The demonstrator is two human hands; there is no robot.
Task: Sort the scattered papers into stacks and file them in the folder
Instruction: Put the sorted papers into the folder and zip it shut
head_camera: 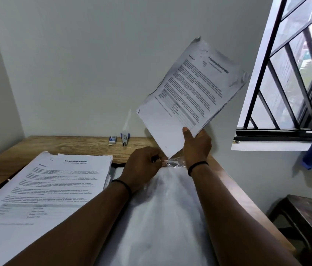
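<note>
My right hand (pixel 196 145) grips a stack of printed papers (pixel 191 93) by its lower edge and holds it tilted in the air above the far end of the table. The stack's top corners are crumpled. My left hand (pixel 143 167) pinches the far edge of a clear plastic folder sleeve (pixel 163 214) that lies along the table between my arms. A second, thick stack of printed papers (pixel 51 187), headed as a health report, lies flat on the table to the left.
The wooden table (pixel 36 146) stands in a wall corner. A blue stapler (pixel 125 138) and a small staple box (pixel 112 140) lie at its far edge. A barred window (pixel 293 73) is on the right, with a dark stool (pixel 308 217) below it.
</note>
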